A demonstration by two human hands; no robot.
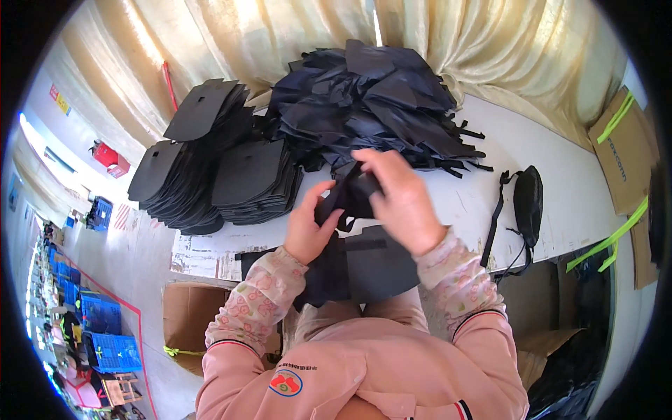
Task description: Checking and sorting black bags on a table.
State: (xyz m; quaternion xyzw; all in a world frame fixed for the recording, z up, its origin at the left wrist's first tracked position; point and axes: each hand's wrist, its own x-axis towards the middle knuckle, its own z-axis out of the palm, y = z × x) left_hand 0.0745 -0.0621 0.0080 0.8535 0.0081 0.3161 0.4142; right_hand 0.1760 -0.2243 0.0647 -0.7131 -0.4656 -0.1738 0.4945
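Observation:
Above the table's near edge, my left hand (308, 227) pinches a piece of black fabric (355, 199) between thumb and fingers. On the other side of it, my right hand (407, 199) is closed on the same fabric, slightly blurred, with its index finger bent over the top. A dark strip stands up between the two hands. Below them a flat black panel (381, 266) lies across the table edge and over my lap. The fabric's underside is hidden by my fingers.
Stacks of stiff black panels (253, 175) stand at the left of the white table (490, 119). A big heap of black fabric pieces (364, 98) lies at the back. A small black pouch with straps (528, 206) is at the right. Cardboard boxes (192, 315) sit below.

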